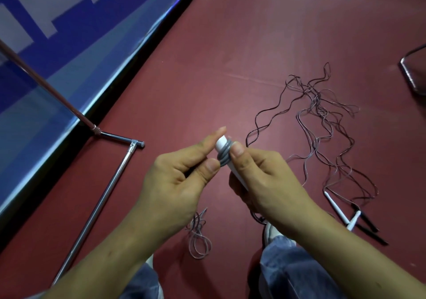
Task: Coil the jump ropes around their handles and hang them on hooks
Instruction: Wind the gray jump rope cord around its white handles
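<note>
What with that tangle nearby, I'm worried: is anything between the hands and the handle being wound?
Nothing visible. The left hand and right hand hold the white handle; the tangle lies apart on the floor, to their right.

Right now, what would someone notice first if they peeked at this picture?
Two hands in the middle: the right hand holds a white handle while the left hand pinches the grey rope coiled round it. To the right, a big tangle of thin ropes sprawls over the red floor, with spare handles lying near it.
</note>
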Motion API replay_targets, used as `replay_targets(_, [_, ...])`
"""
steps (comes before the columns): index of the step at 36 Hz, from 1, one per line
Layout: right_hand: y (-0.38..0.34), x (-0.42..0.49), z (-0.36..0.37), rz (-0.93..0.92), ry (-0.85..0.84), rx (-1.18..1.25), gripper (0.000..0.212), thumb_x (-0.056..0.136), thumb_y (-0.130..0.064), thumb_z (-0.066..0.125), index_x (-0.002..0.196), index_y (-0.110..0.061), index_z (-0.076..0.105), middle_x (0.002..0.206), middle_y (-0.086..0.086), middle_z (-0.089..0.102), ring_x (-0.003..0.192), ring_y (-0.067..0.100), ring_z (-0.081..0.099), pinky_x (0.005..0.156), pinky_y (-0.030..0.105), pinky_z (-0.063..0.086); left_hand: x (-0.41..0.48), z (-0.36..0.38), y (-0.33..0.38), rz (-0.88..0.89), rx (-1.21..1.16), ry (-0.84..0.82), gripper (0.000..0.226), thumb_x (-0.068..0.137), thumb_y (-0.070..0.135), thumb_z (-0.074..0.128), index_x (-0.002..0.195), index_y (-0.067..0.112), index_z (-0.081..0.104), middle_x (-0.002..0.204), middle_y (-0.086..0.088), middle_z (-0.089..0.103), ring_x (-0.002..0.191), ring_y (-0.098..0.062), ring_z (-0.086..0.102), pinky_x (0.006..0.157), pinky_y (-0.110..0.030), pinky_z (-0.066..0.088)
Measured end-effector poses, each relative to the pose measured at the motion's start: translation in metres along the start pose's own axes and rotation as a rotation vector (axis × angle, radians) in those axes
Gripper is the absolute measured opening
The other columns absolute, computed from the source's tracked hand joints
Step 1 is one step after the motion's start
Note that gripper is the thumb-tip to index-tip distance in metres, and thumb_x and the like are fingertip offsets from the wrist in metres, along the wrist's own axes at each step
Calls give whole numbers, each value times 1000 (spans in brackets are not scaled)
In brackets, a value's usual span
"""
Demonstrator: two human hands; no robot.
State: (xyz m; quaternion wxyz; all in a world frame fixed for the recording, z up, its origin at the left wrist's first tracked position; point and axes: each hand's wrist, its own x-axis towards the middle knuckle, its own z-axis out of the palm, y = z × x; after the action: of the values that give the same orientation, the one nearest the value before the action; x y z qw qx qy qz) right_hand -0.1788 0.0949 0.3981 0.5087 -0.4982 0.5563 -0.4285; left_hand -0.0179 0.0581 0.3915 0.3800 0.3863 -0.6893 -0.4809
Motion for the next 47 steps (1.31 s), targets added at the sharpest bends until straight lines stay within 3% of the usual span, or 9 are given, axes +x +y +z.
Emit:
replay_targets(6, [4,-2,1,119,-58,153,49,94,-60,41,62,-31,63,57,7,47,40,10,32,41,17,26,-1,-2,-2,-29,5,-33,41,97,10,63,132,32,64,118,23,52,116,12,48,77,1,38])
replay_targets(8, [2,-2,1,132,-45,194,47,91,-61,44,62,-31,65,61,14,44,40,10,31,41,17,24,1,-4,-2,-26,44,-24,40,96,16,66,130,36,65,85,21,74,80,15,61,74,-1,39])
replay_targets(14, [0,4,4,188,20,364,43,89,-59,51,68,-22,59,61,10,43,42,11,27,45,17,19,7,-5,-5,-109,-80,31,42,89,35,71,130,41,64,70,-8,55,66,-5,48,63,-14,43])
replay_targets(21, [-1,9,3,185,104,372,41,91,-53,53,65,-23,63,58,6,43,41,12,28,45,20,19,6,-6,-8,-301,-302,-28,18,79,33,70,70,17,67,59,-2,56,58,-15,50,59,-28,45])
replay_targets(27, [-1,6,6,350,-35,591,43,90,-57,54,109,-18,53,62,5,43,41,9,29,42,17,20,16,-8,-10,-435,-453,-124,23,79,19,79,67,14,61,58,-7,56,56,-17,46,56,-25,42])
replay_targets(35, [-7,7,-5,476,-458,1055,41,102,-53,45,118,-15,48,70,2,41,45,4,28,38,16,23,20,-12,-9,-292,-333,-57,38,76,28,78,106,12,61,54,8,58,54,1,53,57,-12,42])
replay_targets(39, [-6,5,-7,430,-485,989,36,85,-38,72,97,-9,56,72,2,31,48,4,26,40,15,24,16,-11,-9,-330,-392,-134,50,83,29,79,130,21,61,70,-10,63,70,-12,60,62,-21,42])
replay_targets(41, [-6,3,-5,424,-438,916,37,78,-32,77,97,-11,53,67,1,31,45,2,29,37,14,24,16,-11,-11,-345,-452,-185,42,85,28,77,126,24,68,81,-25,56,76,-29,53,61,-31,40])
replay_targets(47, [-8,9,-4,404,-535,937,35,91,-47,68,88,-13,62,64,-3,45,44,1,29,37,13,24,24,-23,-5,-180,-263,-165,29,85,25,72,113,23,78,92,-20,75,80,-15,58,73,-43,54])
